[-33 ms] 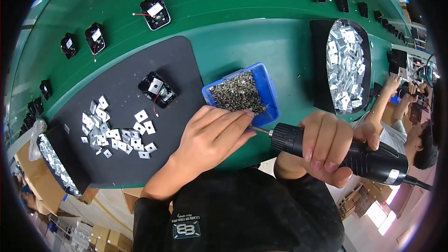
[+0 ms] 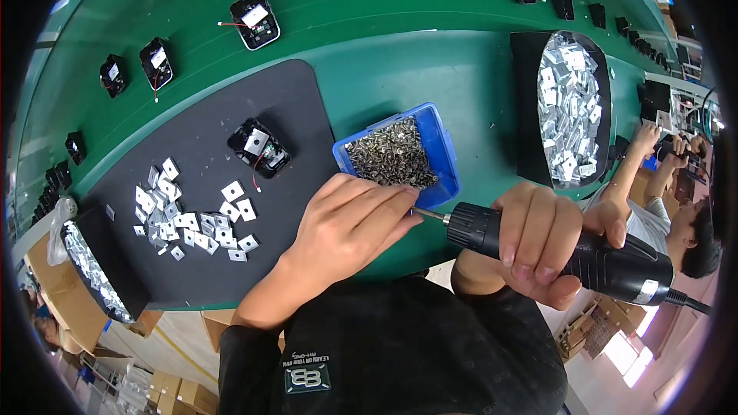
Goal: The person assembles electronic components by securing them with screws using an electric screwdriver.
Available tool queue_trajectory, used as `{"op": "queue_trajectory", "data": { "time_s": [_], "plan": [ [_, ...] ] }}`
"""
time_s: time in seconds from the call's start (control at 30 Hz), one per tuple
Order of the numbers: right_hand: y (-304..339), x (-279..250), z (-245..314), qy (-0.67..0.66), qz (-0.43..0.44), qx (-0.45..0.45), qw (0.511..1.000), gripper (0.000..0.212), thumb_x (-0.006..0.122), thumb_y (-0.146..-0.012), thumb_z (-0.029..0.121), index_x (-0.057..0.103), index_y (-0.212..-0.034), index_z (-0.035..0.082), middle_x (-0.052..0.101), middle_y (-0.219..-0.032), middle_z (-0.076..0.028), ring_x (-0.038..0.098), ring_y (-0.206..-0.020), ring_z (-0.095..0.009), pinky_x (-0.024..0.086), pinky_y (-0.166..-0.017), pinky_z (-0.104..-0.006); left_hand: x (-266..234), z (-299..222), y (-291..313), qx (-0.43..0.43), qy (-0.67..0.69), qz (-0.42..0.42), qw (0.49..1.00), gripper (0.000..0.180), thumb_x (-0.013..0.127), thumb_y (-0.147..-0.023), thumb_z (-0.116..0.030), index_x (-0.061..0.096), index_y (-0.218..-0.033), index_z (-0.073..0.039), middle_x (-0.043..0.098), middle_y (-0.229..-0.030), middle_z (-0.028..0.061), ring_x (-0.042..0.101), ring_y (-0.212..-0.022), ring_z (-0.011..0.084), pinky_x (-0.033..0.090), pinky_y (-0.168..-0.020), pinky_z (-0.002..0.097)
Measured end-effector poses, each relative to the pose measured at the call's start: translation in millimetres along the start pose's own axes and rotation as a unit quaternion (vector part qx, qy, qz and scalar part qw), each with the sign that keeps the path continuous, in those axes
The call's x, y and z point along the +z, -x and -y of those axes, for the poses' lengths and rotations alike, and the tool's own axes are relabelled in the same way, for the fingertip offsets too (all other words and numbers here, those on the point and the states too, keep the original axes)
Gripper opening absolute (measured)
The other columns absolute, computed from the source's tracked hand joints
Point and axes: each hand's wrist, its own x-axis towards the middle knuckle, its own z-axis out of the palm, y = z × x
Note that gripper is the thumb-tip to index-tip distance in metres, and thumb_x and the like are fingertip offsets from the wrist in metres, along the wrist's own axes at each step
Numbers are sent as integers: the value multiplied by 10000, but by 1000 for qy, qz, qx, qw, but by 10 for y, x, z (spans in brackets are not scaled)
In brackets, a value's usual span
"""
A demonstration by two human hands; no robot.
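Observation:
My right hand (image 2: 540, 240) is wrapped round a black electric screwdriver (image 2: 469, 228) with a cord, its bit pointing left. With fingertips pinched together at the tip of that bit, my left hand (image 2: 344, 224) hides whatever small piece lies there. Just beyond these fingers sits a blue bin (image 2: 441, 155) with a heap of small screws (image 2: 388, 152). To the left, an open black housing (image 2: 260, 150) with a white plate, a circuit board and a red wire lies on the dark mat (image 2: 296, 96). Many loose square metal plates (image 2: 184, 220) are scattered beside it.
A black box (image 2: 529, 107) of metal plates stands at right, another box (image 2: 115, 261) at far left. Several black housings (image 2: 255, 20) line the green surface behind. At the right edge, a co-worker (image 2: 657, 192) is using a dark tool.

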Motion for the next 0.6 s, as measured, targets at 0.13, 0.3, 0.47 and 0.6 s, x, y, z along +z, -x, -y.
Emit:
{"op": "queue_trajectory", "data": {
  "time_s": [0.13,0.3,0.47,0.6],
  "plan": [
    [5,11,7,-1,-7,-5,1000,553,705,-886,162,395,-1342,209,604,-689,23,595,-531,-109,521,-527,-256,-3,26,26,9,27,5,1000,320,803,-689,-101,701,-977,-8,706,-970,72,652,-801,198,493,-690,312],
    [-14,35,11,-8,-5,-14,1000,547,712,-888,171,408,-1342,200,603,-684,28,603,-540,-106,521,-522,-250,-9,-9,-7,-6,30,-15,999,325,766,-669,-15,715,-990,6,722,-1006,112,677,-791,233,493,-678,316],
    [-52,114,15,-48,-24,-57,997,538,704,-890,129,413,-1341,169,602,-680,19,602,-542,-108,544,-532,-243,-49,-1,25,-14,113,-41,993,307,726,-715,-11,723,-1020,24,719,-1045,155,680,-821,245,495,-696,312],
    [-128,160,129,-133,24,-76,988,524,695,-883,72,420,-1328,105,608,-681,-29,617,-554,-138,588,-573,-267,86,-86,279,-92,391,-74,913,277,723,-816,-51,706,-1080,30,702,-1112,175,661,-774,212,509,-696,306]
  ]
}}
